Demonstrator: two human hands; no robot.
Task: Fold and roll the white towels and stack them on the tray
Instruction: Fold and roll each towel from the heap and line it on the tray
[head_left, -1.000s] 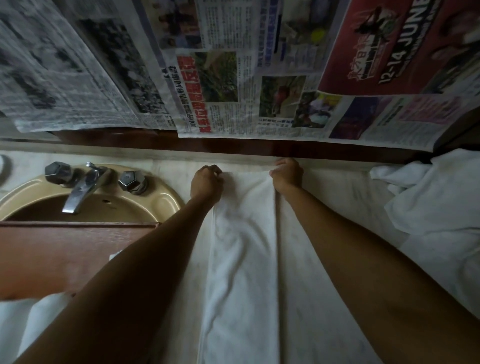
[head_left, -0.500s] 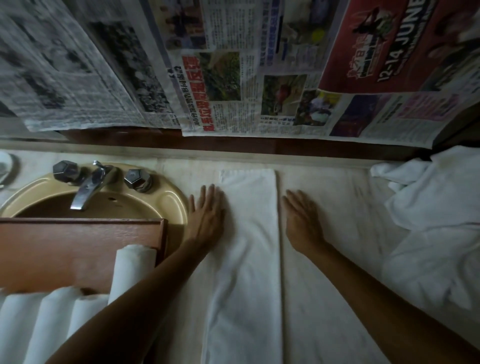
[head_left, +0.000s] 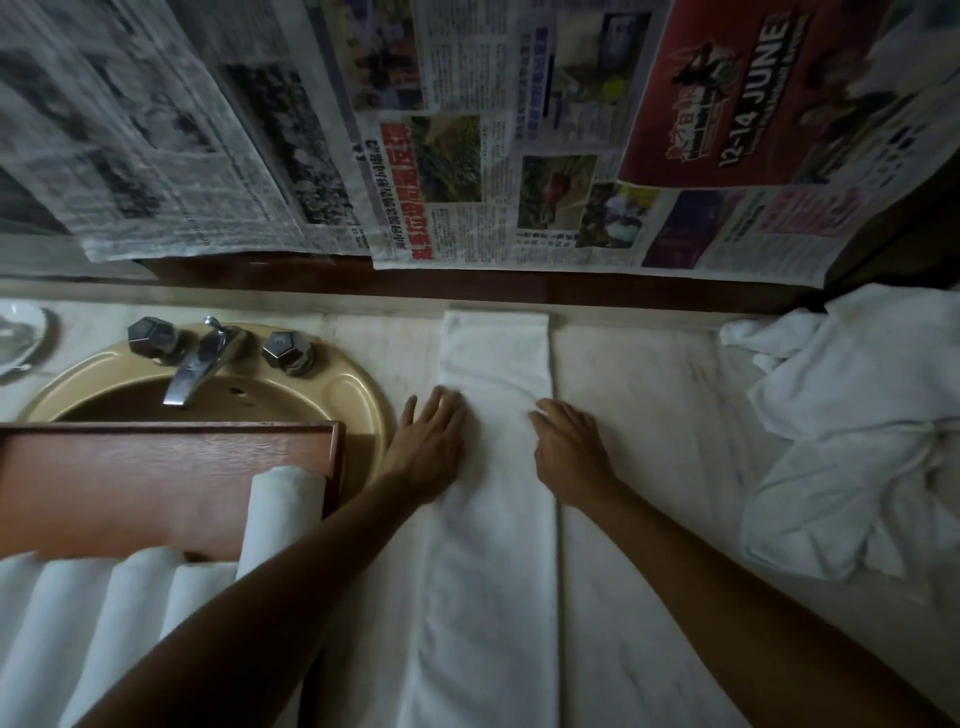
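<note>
A white towel, folded into a long narrow strip, lies flat on the pale counter and runs from the back wall toward me. My left hand rests flat on its left edge with the fingers spread. My right hand lies flat on its right edge, fingers pointing forward. A brown wooden tray sits over the sink at the left. Several rolled white towels lie along its near side, and one roll lies lengthwise at its right end.
A beige sink with a chrome tap and two knobs is behind the tray. A heap of loose white towels fills the right side of the counter. Newspaper sheets cover the wall behind.
Both hands let go of the strip's far corners and slid back toward me along its edges, now lying flat about a third of the way down.
</note>
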